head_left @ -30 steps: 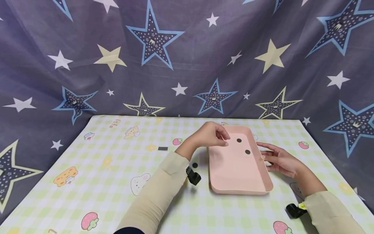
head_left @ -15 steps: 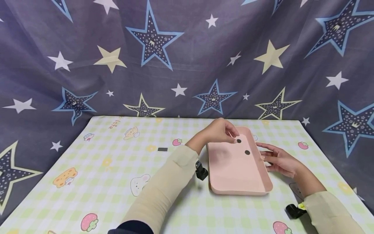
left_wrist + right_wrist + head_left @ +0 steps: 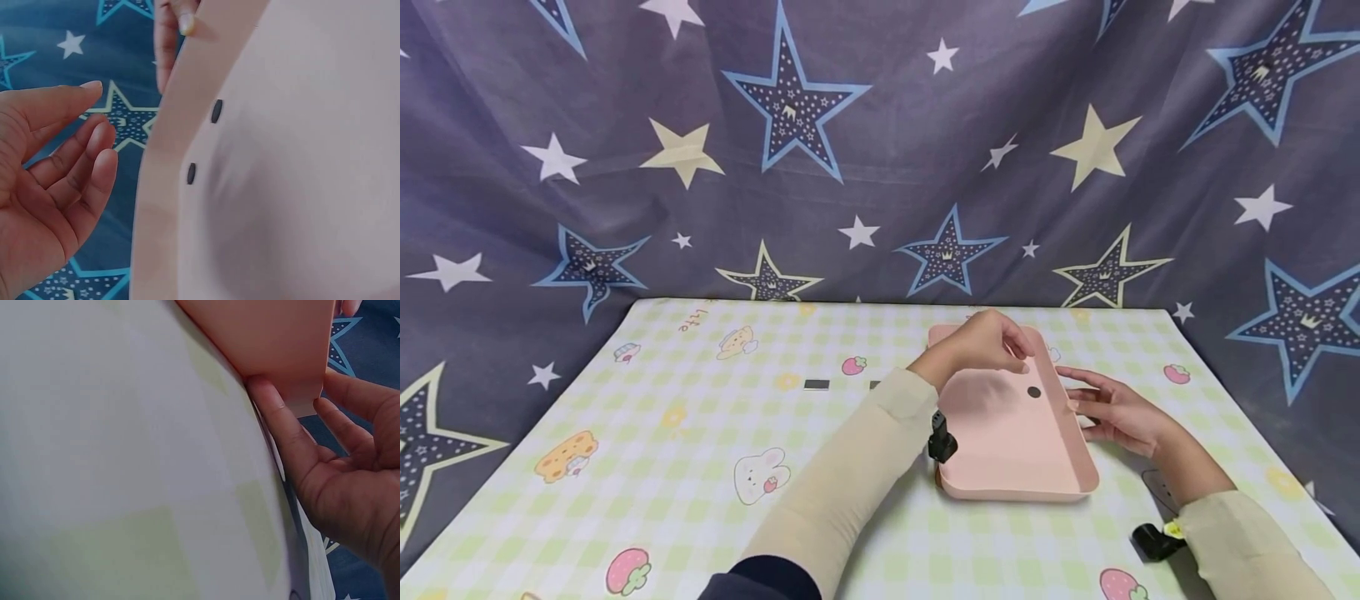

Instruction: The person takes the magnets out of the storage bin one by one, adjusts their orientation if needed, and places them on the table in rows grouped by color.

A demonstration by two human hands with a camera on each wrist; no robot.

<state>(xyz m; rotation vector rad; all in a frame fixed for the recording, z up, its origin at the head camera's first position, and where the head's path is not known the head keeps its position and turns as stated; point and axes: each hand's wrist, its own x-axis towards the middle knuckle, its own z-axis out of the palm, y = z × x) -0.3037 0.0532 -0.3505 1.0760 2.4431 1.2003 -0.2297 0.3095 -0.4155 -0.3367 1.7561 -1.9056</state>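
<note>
A pink tray (image 3: 1000,450) with low walls lies on the table. Over its far half hovers my left hand (image 3: 988,343), fingers loosely bent and nothing between them; the left wrist view shows the same hand (image 3: 56,181) apart from the tray wall. Two dark discs lie inside the tray: the nearer disc (image 3: 1033,392) shows in the head view, while my left hand hides the farther disc (image 3: 191,173) there. My right hand (image 3: 1123,415) rests its fairly straight fingers against the tray's right wall (image 3: 269,344).
A small dark rectangle (image 3: 816,385) lies left of the tray, and another rectangle (image 3: 874,385) peeks out beside the left sleeve (image 3: 857,467). Black wrist cameras hang by both sleeves. A star-patterned curtain (image 3: 880,150) stands behind the table's far edge.
My left hand has moved right over the tray and now covers the farther disc. The left forearm has come across the dark disc on the table. My right hand stays in place.
</note>
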